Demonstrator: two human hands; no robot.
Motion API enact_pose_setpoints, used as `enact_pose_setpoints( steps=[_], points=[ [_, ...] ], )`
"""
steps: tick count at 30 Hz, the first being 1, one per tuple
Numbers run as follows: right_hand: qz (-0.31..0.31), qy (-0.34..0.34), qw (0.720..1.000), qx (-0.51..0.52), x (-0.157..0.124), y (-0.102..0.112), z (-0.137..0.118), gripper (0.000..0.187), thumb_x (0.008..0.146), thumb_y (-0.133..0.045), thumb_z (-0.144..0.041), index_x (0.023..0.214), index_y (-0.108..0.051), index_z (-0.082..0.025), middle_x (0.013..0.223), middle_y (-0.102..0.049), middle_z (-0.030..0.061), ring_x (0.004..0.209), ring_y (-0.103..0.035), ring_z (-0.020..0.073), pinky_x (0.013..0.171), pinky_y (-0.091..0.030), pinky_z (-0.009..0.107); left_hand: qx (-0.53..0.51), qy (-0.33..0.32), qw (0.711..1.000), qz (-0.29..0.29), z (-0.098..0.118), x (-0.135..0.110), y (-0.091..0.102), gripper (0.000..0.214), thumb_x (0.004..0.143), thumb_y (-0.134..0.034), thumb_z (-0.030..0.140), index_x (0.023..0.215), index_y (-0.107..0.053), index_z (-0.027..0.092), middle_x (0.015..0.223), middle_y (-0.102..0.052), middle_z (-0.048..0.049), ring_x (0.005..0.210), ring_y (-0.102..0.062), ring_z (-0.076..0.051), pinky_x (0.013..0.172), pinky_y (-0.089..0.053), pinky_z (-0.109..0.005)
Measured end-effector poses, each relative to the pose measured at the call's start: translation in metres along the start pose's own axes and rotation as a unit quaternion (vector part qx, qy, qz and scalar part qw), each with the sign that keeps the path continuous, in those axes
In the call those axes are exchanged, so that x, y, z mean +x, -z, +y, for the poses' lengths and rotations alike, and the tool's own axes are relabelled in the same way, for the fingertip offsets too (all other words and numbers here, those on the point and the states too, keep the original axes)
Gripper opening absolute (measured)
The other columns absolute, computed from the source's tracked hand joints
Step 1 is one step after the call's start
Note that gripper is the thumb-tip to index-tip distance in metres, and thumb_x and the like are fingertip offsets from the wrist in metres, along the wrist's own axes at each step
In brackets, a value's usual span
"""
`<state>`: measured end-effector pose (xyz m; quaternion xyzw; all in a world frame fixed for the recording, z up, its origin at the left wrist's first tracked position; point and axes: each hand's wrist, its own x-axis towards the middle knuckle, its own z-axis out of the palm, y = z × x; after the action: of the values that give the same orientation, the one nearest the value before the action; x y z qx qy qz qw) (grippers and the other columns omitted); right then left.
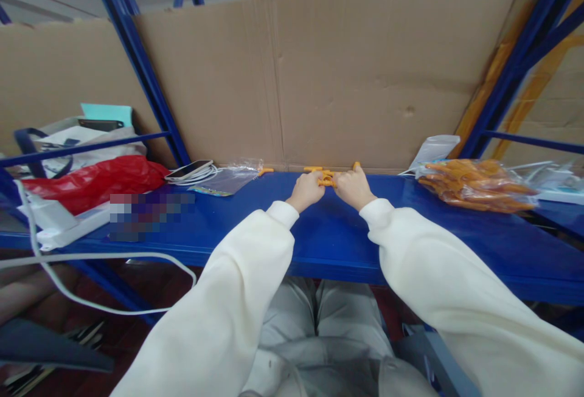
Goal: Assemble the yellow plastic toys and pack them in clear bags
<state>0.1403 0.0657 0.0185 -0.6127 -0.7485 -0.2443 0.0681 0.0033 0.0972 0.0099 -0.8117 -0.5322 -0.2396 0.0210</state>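
Note:
Both arms reach out to the back of the blue shelf top (335, 245). My left hand (306, 191) is closed, its fingers pinching a small orange plastic piece (326, 179) that bridges the gap between the hands. From the other side my right hand (353, 188) is closed on the same orange piece. Its exact shape is partly hidden by the fingers. More orange plastic shows just behind the left hand and at the top of the right hand; whether these bits are joined to the held piece I cannot tell.
On the right lies a clear bag of orange pieces (477, 184). To the left are a clear plastic bag (232, 179), an orange piece (265, 171), a phone (192, 169) on white cable, a red bag (100, 181) and a white power strip (77, 230). Cardboard (365, 81) stands behind.

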Motion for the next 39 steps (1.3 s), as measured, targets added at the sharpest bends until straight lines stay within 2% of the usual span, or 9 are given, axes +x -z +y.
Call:
enact_pose_setpoints(
  steps=[6, 16, 21, 25, 31, 34, 39],
  points=[
    [0.014, 0.01, 1.0, -0.005, 0.0, -0.005, 0.009, 0.033, 0.092, -0.045, -0.01, 0.107, -0.074, -0.004, 0.096, -0.077, 0.0256, 0.091, -0.072, 0.0305, 0.089, -0.03, 0.041, -0.009, 0.007, 1.0, -0.008, 0.0, 0.001, -0.001, 0.025, 0.091, -0.058, 0.02, 0.108, -0.077, 0.021, 0.107, -0.079, -0.0085, 0.109, -0.073, -0.026, 0.097, -0.055, -0.034],
    [-0.032, 0.002, 0.999, -0.009, -0.002, 0.005, 0.004, 0.035, 0.093, -0.047, -0.016, 0.107, -0.077, -0.004, 0.102, -0.076, 0.0278, 0.103, -0.074, 0.0328, 0.095, -0.04, 0.041, 0.01, -0.005, 1.0, 0.006, -0.002, -0.001, -0.006, 0.029, 0.091, -0.056, 0.017, 0.113, -0.076, 0.021, 0.108, -0.079, -0.0091, 0.108, -0.073, -0.027, 0.097, -0.055, -0.035],
    [-0.069, -0.036, 0.996, 0.038, -0.001, 0.006, 0.004, 0.036, 0.095, -0.049, -0.022, 0.115, -0.076, -0.009, 0.108, -0.077, 0.0226, 0.107, -0.074, 0.033, 0.087, -0.05, 0.036, 0.047, -0.06, 0.997, 0.032, -0.002, -0.004, 0.001, 0.031, 0.093, -0.053, 0.014, 0.117, -0.072, 0.018, 0.111, -0.076, -0.0129, 0.107, -0.072, -0.027, 0.09, -0.056, -0.035],
    [-0.079, -0.029, 0.994, 0.076, 0.002, 0.006, 0.006, 0.035, 0.095, -0.049, -0.023, 0.114, -0.077, -0.013, 0.108, -0.078, 0.0187, 0.107, -0.074, 0.0321, 0.088, -0.053, 0.035, 0.071, -0.104, 0.99, 0.058, -0.005, -0.005, 0.007, 0.028, 0.094, -0.052, 0.015, 0.115, -0.07, 0.017, 0.112, -0.074, -0.015, 0.106, -0.071, -0.027, 0.083, -0.056, -0.033],
    [-0.096, -0.002, 0.989, 0.113, 0.005, 0.002, 0.008, 0.035, 0.092, -0.049, -0.021, 0.112, -0.077, -0.016, 0.106, -0.079, 0.0147, 0.104, -0.074, 0.0298, 0.089, -0.054, 0.036, 0.087, -0.124, 0.986, 0.064, -0.007, -0.005, 0.008, 0.025, 0.095, -0.051, 0.016, 0.112, -0.069, 0.02, 0.113, -0.073, -0.0143, 0.098, -0.071, -0.024, 0.076, -0.055, -0.03],
    [-0.092, -0.012, 0.988, 0.127, 0.004, -0.002, 0.009, 0.034, 0.093, -0.05, -0.024, 0.112, -0.077, -0.016, 0.107, -0.079, 0.0141, 0.104, -0.074, 0.0295, 0.091, -0.054, 0.038, 0.069, -0.114, 0.99, 0.05, -0.008, -0.003, 0.004, 0.028, 0.094, -0.052, 0.017, 0.115, -0.069, 0.022, 0.114, -0.074, -0.0127, 0.102, -0.071, -0.025, 0.08, -0.055, -0.031],
    [-0.034, -0.001, 0.981, 0.19, 0.001, -0.016, 0.021, 0.036, 0.091, -0.064, -0.034, 0.12, -0.071, -0.014, 0.114, -0.076, 0.015, 0.104, -0.073, 0.0288, 0.089, -0.054, 0.036, 0.016, -0.026, 0.999, 0.015, -0.023, 0.005, 0.0, 0.026, 0.092, -0.055, 0.019, 0.113, -0.071, 0.023, 0.106, -0.077, -0.01, 0.105, -0.073, -0.027, 0.087, -0.054, -0.033]
  ],
)
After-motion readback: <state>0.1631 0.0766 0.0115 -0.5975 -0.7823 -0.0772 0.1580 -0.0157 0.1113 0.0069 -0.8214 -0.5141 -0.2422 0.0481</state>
